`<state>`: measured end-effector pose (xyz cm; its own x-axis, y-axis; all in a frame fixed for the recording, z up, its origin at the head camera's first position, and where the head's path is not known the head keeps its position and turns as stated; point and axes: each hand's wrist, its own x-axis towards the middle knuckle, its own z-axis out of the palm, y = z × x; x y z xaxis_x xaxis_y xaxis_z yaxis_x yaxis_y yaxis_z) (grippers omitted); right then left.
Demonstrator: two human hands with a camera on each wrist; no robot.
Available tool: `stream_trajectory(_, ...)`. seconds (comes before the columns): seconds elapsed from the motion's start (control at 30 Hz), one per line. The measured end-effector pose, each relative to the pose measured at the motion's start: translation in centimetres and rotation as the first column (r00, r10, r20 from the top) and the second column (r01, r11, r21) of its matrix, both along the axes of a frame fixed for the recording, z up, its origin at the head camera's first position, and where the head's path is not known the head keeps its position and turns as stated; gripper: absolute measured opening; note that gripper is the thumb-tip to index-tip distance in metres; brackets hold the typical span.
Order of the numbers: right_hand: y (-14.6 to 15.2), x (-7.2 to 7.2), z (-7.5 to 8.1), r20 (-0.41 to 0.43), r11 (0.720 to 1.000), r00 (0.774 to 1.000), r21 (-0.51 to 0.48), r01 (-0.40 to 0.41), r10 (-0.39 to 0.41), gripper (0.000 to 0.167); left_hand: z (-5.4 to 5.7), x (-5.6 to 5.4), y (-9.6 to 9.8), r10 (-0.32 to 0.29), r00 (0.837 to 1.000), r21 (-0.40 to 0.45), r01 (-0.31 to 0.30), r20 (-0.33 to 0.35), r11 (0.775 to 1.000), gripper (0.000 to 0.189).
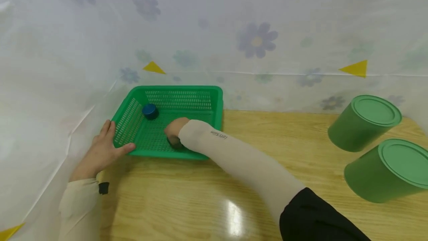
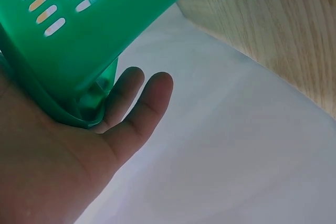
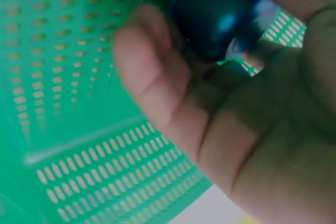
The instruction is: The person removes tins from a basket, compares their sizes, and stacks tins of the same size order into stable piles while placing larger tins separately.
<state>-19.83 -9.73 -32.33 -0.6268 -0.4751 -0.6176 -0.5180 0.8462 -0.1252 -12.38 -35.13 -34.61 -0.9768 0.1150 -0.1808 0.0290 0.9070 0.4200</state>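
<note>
The right hand (image 1: 176,128) gripped a dark blue cylinder (image 3: 210,14) inside the green basket (image 1: 177,88), left of frame centre; pale marks on the cylinder were unreadable. The left hand (image 1: 103,150), spread wide, contacted the basket's lower-left corner. Lettering on the right sleeve (image 1: 240,153) appeared to read "Let's Slim". A blue round piece (image 1: 150,111) sat in the basket's upper left.

Smooth, softly glossy green plastic forms a slotted basket (image 1: 177,88) on a shiny wood-grain counter (image 1: 200,196). Inside, a gripped dark-blue cylinder (image 3: 210,17) shows a polished, almost metallic sheen. Two green canisters (image 1: 351,133) look smooth and satiny; a cream sleeve (image 1: 247,161) and black cuff (image 1: 314,215) are matt cloth. Flower-printed sheeting (image 1: 207,47) resembles thin, creased plastic.
</note>
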Motion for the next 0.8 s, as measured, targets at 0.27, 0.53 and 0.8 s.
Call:
stream_trajectory(0.27,0.0,-2.4,-0.3,-0.043,0.945,0.995,-0.313,-0.094,0.085,0.058,0.2,0.3,0.2,-0.001,1.000,-0.001,0.001,-0.001,1.000,0.114)
stream_trajectory(0.53,1.3,-3.4,1.7,-0.008,0.697,1.000,-0.717,-0.002,-0.005,0.052,0.4,0.5,0.4,0.010,1.000,0.010,-0.010,0.014,1.000,0.114)
stream_trajectory(0.8,3.9,-3.9,4.5,0.006,0.489,0.991,-0.869,0.072,-0.135,0.075,0.7,0.7,0.6,0.010,1.000,0.007,-0.010,0.013,1.000,0.113)
